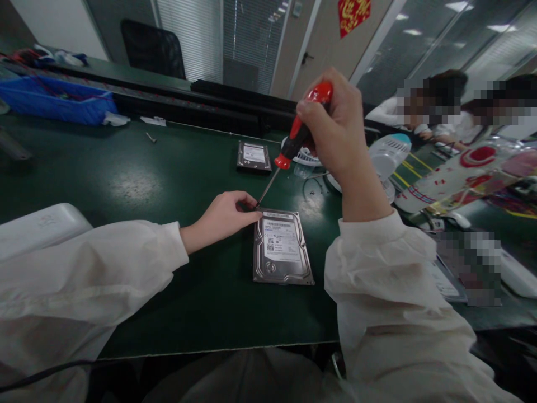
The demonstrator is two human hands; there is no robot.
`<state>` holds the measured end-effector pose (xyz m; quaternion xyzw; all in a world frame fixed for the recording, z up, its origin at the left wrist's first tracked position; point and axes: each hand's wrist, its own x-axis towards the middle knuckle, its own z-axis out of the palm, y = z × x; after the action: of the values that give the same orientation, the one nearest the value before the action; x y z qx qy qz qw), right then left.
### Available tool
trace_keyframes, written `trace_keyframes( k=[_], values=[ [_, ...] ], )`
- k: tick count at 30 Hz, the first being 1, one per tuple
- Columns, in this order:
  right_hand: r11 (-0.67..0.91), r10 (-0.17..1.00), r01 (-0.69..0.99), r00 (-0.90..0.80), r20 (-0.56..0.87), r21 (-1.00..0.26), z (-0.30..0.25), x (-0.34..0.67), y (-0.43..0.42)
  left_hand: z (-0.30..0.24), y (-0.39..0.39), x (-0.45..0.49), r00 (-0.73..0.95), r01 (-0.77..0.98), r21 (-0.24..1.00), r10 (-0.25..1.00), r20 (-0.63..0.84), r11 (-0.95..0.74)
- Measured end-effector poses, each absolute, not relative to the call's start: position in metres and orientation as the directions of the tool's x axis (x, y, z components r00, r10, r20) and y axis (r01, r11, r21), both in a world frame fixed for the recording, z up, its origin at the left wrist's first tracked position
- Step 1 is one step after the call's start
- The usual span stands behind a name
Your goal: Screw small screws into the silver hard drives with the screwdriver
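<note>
In the head view a silver hard drive (pixel 284 254) with a white label lies flat on the green table. My right hand (pixel 338 131) is wrapped round the handle of a red and black screwdriver (pixel 298 131). Its shaft slants down to the drive's far left corner. There, my left hand (pixel 226 218) has thumb and index finger pinched together beside the screwdriver tip, touching the drive's corner. Whatever small thing lies between those fingertips is too small to make out. A second, smaller-looking hard drive (pixel 254 157) rests farther back.
A blue bin (pixel 54 101) stands at the far left, a white case (pixel 44 226) at the left. Several tiny dark pieces (pixel 316 193) lie near a white fan (pixel 384 159). A patterned clear bottle (pixel 457 173) is on the right. Two people sit beyond it.
</note>
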<state>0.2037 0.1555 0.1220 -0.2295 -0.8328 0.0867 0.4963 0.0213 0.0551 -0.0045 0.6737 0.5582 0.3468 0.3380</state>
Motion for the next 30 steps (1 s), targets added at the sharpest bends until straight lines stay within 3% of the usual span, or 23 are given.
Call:
trace_keyframes(
  k=[19, 30],
  values=[
    [0.870, 0.489, 0.294, -0.402, 0.774, -0.396, 0.120, 0.202, 0.156, -0.012, 0.062, 0.019, 0.142, 0.432, 0.895, 0.988, 0.054, -0.111],
    [0.853, 0.502, 0.374, -0.403, 0.765, -0.363, 0.125, 0.202, 0.152, -0.017, 0.067, 0.017, 0.132, 0.365, 0.926, 0.990, 0.053, -0.098]
  ],
)
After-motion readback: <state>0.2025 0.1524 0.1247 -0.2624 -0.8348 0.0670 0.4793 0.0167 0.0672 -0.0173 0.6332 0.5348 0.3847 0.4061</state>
